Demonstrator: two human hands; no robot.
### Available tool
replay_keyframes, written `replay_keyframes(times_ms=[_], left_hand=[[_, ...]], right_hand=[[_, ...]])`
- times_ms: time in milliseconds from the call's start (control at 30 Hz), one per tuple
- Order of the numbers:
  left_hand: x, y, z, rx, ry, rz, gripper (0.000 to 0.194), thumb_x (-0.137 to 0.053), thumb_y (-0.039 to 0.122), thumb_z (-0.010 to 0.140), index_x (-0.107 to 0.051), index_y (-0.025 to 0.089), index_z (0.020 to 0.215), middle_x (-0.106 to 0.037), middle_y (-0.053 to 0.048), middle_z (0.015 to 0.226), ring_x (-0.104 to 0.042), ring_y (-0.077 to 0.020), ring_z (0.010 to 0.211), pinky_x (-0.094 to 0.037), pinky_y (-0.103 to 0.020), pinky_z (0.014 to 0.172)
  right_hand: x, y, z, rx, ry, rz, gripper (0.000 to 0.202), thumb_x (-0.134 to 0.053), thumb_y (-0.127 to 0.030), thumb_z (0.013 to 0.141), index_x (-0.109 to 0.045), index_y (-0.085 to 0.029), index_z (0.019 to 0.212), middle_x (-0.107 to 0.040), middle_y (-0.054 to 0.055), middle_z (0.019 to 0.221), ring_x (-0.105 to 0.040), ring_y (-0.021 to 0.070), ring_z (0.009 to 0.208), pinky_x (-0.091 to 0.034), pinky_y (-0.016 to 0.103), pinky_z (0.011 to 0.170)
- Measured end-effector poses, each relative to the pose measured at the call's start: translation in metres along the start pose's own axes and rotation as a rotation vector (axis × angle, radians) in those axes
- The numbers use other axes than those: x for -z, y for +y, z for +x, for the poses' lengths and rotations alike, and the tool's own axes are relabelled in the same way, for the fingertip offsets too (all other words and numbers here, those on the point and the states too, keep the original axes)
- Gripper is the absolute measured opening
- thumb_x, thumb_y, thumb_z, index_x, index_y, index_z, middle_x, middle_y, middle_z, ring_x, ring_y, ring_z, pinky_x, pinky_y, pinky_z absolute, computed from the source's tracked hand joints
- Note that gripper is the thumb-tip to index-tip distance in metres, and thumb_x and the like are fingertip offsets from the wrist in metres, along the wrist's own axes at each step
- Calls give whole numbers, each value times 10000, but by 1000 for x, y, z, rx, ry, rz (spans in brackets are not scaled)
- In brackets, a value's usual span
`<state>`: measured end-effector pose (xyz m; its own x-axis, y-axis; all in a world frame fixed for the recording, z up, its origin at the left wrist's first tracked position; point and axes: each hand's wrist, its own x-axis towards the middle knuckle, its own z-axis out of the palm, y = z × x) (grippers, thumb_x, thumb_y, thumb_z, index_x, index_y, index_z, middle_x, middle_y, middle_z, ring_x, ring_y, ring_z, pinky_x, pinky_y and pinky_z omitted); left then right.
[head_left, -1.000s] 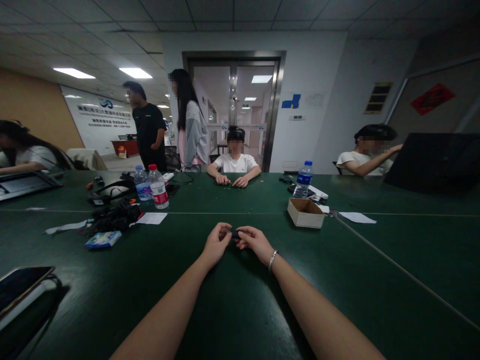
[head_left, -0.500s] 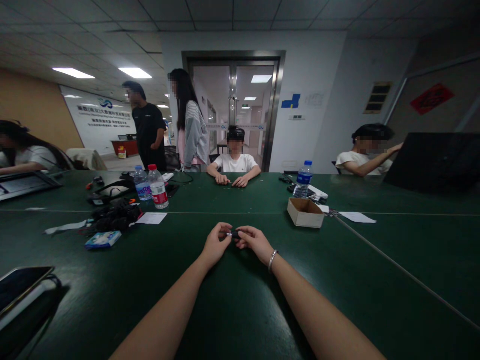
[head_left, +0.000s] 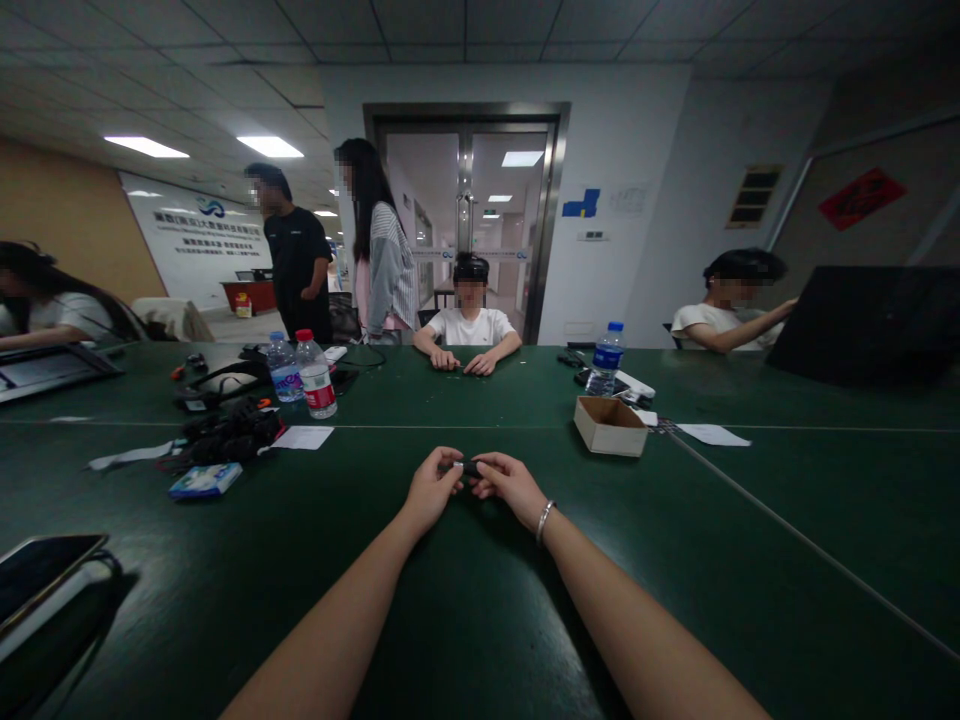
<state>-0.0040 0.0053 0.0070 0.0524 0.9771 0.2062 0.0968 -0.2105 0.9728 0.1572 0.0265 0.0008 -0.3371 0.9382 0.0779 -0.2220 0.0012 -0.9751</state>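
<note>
Between my fingertips is a small dark object (head_left: 470, 468) with a pale, shiny end at its left; it is too small to tell its kind. My left hand (head_left: 435, 487) pinches it by the pale end, thumb and fingers closed. From the other side my right hand (head_left: 511, 483) grips the dark end, a silver bracelet (head_left: 545, 521) round the wrist. Both hands are low over the green table (head_left: 480, 600), close to its middle seam. The fingers cover part of the object.
An open cardboard box (head_left: 611, 438) stands right of my hands, a water bottle (head_left: 606, 358) behind it. Leftward are a blue-white packet (head_left: 205, 480), tangled black gear (head_left: 229, 432) and a red-capped bottle (head_left: 316, 375). A phone (head_left: 45, 570) is at near left. A person (head_left: 471, 328) sits opposite.
My hands keep their grip on the small dark object, with only a slight shift of the left fingers. At right, the seated person's hand has drawn back a little.
</note>
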Motion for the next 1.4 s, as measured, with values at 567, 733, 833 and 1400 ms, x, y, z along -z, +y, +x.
replay_keyframes(times_ms=[567,733,833,1400], left_hand=[[-4,0,-1,9,0,114,284,-490,374,796,-501,184,1007,-524,3,771,-517,-81,521,-382,-179,443],[-3,0,-1,17,-29,163,316,-420,447,833,-528,177,956,-460,45,549,-432,-83,442,-326,-175,421],[-3,1,-2,18,-14,139,299,-449,422,819,-521,182,982,-500,25,646,-469,-81,488,-344,-174,442],[-3,2,-3,-17,-47,132,242,-445,353,815,-539,194,971,-504,23,671,-454,-87,524,-355,-188,495]], right_hand=[[2,4,3,18,-23,-16,348,-714,-299,705,-582,-104,962,-650,58,694,-626,130,574,-512,202,528],[1,2,2,10,-20,1,339,-716,-297,701,-587,-108,952,-653,61,704,-627,130,574,-510,206,527],[1,1,1,9,-15,-1,323,-715,-289,706,-595,-114,948,-649,54,703,-625,132,574,-510,214,526],[-1,-2,-2,26,-17,3,329,-705,-288,668,-612,-113,931,-650,55,702,-620,133,578,-499,217,538]])
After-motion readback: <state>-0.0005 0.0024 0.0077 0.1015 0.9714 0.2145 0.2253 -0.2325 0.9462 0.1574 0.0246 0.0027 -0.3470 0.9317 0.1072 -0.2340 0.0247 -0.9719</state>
